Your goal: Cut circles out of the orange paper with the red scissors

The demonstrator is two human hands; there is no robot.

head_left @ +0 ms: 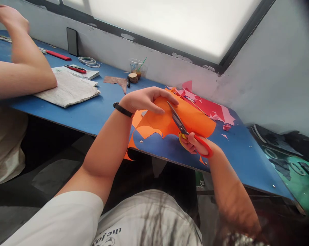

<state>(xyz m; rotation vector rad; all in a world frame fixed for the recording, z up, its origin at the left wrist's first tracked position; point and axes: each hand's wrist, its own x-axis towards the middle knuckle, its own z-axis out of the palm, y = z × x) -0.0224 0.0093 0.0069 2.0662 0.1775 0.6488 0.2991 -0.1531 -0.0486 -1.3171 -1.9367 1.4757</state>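
Observation:
A curled sheet of orange paper with rounded cut-outs along its near edge lies over the blue table. My left hand, with a black band at the wrist, rests at the paper's left part, thumb and fingers spread apart around its upper left side. In my right hand are scissors with red and yellow handles. Their blades point up and left over the orange paper, towards my left fingertips, and look nearly closed. Smaller orange scraps sit below my left hand, some hanging over the table's edge.
Red and pink paper lies behind the orange sheet. A plastic cup, a wooden disc and a brown scrap stand or lie further back. To the left are a folded cloth, a phone and another person's arm.

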